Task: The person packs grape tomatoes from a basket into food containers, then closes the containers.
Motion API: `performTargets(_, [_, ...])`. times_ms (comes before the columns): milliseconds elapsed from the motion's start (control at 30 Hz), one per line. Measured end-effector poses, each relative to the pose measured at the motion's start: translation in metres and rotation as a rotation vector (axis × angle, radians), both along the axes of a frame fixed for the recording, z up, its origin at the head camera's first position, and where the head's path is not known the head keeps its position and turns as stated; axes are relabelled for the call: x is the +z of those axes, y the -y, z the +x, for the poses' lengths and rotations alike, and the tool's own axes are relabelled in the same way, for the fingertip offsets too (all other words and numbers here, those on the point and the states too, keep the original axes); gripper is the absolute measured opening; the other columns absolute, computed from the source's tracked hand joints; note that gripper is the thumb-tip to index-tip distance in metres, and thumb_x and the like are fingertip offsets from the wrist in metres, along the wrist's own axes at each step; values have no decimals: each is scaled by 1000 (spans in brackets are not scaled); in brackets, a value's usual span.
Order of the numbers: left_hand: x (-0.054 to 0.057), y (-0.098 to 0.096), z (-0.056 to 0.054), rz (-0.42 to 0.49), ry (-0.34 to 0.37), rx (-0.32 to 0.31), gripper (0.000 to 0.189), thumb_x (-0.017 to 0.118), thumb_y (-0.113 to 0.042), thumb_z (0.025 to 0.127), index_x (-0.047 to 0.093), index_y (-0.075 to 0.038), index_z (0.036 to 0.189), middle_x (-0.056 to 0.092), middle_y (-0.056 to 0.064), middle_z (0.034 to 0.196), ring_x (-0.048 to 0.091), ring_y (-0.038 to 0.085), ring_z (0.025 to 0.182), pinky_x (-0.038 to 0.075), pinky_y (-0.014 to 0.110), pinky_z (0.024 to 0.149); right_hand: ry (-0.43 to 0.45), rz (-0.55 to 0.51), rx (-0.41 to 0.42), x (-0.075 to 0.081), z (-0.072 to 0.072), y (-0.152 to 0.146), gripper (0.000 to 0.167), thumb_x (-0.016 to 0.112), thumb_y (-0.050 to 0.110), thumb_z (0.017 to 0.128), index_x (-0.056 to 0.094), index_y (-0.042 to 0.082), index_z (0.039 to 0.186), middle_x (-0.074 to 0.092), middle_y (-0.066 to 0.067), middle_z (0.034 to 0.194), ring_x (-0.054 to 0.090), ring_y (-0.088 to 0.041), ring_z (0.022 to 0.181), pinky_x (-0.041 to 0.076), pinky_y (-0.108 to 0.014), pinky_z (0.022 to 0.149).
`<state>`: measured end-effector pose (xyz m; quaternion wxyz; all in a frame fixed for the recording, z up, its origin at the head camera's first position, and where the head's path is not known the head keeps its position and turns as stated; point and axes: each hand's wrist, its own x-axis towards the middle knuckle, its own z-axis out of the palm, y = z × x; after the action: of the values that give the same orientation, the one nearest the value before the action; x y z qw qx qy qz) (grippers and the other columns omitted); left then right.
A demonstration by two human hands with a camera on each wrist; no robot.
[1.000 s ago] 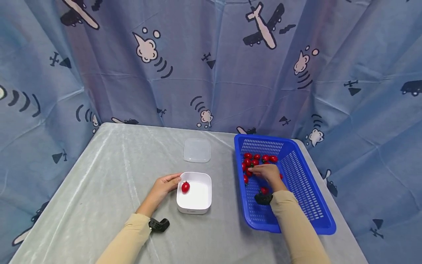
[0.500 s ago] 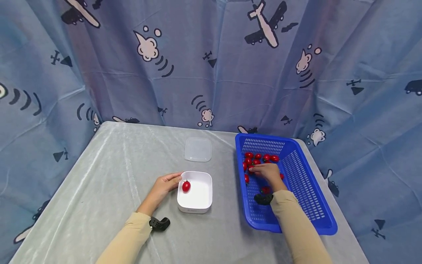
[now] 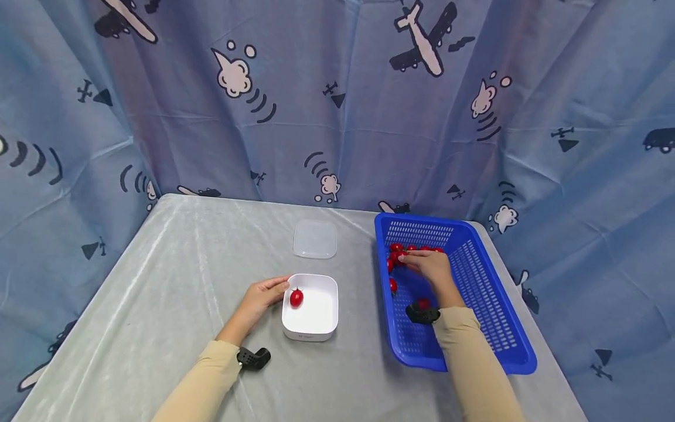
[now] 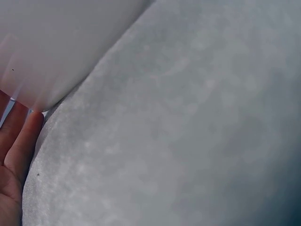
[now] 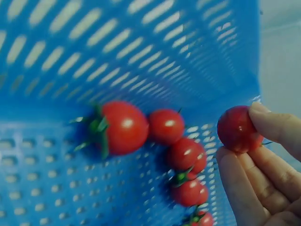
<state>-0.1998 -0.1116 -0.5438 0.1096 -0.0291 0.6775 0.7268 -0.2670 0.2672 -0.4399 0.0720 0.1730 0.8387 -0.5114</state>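
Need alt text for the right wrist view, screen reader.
A red tomato is pinched in the right hand's grip, thumb against fingers, with a blue slotted basket behind it. More tomatoes lie in the basket, left in the image.

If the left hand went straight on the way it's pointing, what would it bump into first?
The white square plastic box with rounded corners. The left hand seems to touch its side, though exact contact is hard to judge.
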Motion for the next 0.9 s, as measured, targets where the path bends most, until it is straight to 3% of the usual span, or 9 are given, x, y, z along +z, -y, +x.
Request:
performTargets(167, [0, 1, 1, -2, 11, -7, 44, 65, -21, 97, 59, 3, 134, 62, 18, 135, 65, -3, 100, 55, 17, 90, -7, -72, -12, 13, 7, 9, 54, 75, 24, 90, 60, -6, 133, 56, -26, 140, 70, -1, 83, 51, -34, 98])
performTargets(400, [1, 3, 0, -10, 4, 3, 45, 65, -22, 97, 60, 2, 134, 62, 18, 135, 65, -2, 102, 54, 18, 93, -39, -108, -18, 33, 22, 25, 56, 75, 31, 89, 60, 1, 135, 57, -21, 141, 72, -13, 102, 47, -39, 109])
performTargets(667, [0, 2, -2, 7, 9, 2, 44, 65, -21, 97, 59, 2, 135, 61, 19, 136, 65, -4, 100, 54, 17, 91, -56, -167, -22, 43, 29, 38, 55, 77, 29, 87, 62, 3, 134, 62, -19, 136, 71, -3, 89, 50, -30, 102])
performTargets(767, [-2, 2, -2, 18, -23, -2, 46, 67, -25, 96, 61, 1, 134, 63, 16, 133, 66, -2, 100, 55, 18, 91, -72, -207, -21, 46, 32, 42, 56, 79, 28, 86, 63, 3, 133, 66, -15, 131, 71, -1, 86, 54, -23, 93])
performTargets(900, [-5, 3, -2, 31, -76, -13, 49, 70, -30, 94, 63, 0, 131, 66, 13, 130, 67, 2, 103, 56, 19, 91, -91, -216, -9, 52, 42, 51, 57, 80, 32, 85, 64, 5, 132, 66, -14, 131, 71, -1, 86, 55, -23, 93])
